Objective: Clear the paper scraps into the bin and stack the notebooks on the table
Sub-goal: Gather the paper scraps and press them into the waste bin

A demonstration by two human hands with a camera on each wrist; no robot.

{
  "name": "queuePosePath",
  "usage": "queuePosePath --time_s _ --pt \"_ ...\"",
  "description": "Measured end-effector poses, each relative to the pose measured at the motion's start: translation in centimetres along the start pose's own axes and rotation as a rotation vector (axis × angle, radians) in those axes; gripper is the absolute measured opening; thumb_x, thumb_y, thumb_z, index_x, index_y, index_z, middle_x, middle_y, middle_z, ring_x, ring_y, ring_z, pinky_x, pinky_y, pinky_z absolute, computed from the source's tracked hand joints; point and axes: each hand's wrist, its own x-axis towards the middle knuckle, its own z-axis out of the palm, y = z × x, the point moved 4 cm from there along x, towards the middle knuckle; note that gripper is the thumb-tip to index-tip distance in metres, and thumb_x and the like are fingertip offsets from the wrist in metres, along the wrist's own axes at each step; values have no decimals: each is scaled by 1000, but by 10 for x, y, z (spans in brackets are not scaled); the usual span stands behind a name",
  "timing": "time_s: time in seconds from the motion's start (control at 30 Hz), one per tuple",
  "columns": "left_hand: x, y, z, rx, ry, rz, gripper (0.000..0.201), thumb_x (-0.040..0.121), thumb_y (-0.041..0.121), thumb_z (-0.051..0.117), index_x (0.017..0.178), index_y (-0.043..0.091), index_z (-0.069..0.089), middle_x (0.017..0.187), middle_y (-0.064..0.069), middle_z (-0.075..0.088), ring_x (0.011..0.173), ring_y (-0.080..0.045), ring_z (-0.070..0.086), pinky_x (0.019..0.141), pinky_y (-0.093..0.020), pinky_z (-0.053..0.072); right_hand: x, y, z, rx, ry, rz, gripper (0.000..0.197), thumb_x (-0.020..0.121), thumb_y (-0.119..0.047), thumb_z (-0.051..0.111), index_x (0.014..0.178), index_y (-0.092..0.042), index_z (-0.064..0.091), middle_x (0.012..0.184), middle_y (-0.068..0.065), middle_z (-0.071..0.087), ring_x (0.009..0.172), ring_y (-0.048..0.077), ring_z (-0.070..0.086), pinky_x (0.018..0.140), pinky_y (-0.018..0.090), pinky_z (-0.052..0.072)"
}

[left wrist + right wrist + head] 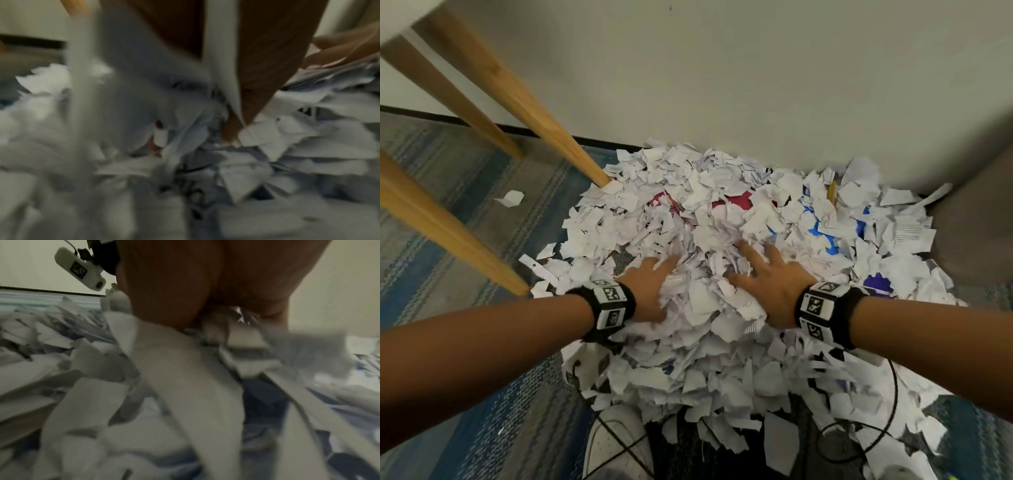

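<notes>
Left hand [645, 286] spread, fingers apart, pressing palm-down into paper scraps [722, 219], fingertips partly buried. Right hand [774, 284] just beside it, also splayed flat on the heap. Scraps piled all round both hands on striped carpet [448, 192]; wooden legs [524, 102] left of the hands, pale wall [756, 85] beyond.

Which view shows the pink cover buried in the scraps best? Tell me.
The head view: the pink cover shows through gaps in the paper scraps beyond both hands. The left wrist and right wrist views are blurred, close on scraps, and show no pink.
</notes>
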Motion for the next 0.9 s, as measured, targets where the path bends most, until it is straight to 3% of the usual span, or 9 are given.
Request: queuePosePath --time_s 0.1,0.2,0.3,0.43,0.53,0.6,0.67,0.77,0.9 --pt "2 22 5 -138 8 31 141 46 62 84 135 59 -25 159 -13 0 139 -44 25 104 -60 36 3 1 15 -7 -78 55 122 60 -59 80 145 -52 -8 152 6 -39 137 59 -14 97 76 30" --pt "9 49 11 -23 0 58 135 46 64 84 136 63 -17 158 -10 -12 140 -51 12 104 -64 32 1 6 19 -77 -141 73 119 67 -52 80 145 -51 -9 150 8 -41 136 60 -18 97 76 30" --pt "24 61 17 119 -1 87 101 63 54 78 141 50 14 150 -13 10 127 -48 35 95 -51 43 -3 10 15 -110 -53 58 89 81 -21 70 145 -45 12 157 11 -20 137 58 -1 90 64 47" --pt "36 64 -4 98 62 203 44 85 33 61 125 21 47 119 -10 49 108 -33 54 82 -33 44 2 22 6 -84 -78 -7 60 93 -16 54 142 -36 27 151 14 14 131 48 26 81 51 53" --pt "38 55 -31 53 167 122 28 86 29 60 105 8 59 102 -9 60 90 -27 60 74 -32 50 4 34 -11 26 16 -3 45 99 -20 43 140 -35 35 131 13 39 113 39 50 77 43 52" --pt "40 46 -47 42 208 78 19 83 25 62 92 8 59 87 -5 59 81 -24 61 63 -28 47 3 41 -27 154 105 34 38 96 -26 50 134 -31 47 113 12 49 99 34 59 78 40 53" --pt "43 37 -63 -13 261 50 11 80 17 59 87 8 58 81 -3 54 82 -27 62 62 -27 42 2 49 -42 243 177 77 34 92 -30 57 126 -27 54 102 10 52 88 32 61 74 36 51" --pt "46 26 -86 -116 383 -11 22 81 19 59 99 7 56 94 -7 55 91 -28 59 70 -30 44 5 65 -59 221 256 157 35 88 -23 61 123 -27 54 101 10 49 88 33 59 70 37 51" --pt "54 29 -99 -64 390 -27 42 85 20 60 125 12 50 119 -12 50 110 -34 54 86 -34 45 9 72 -61 81 241 272 39 91 -10 51 128 -22 48 126 17 37 112 40 44 69 44 50"
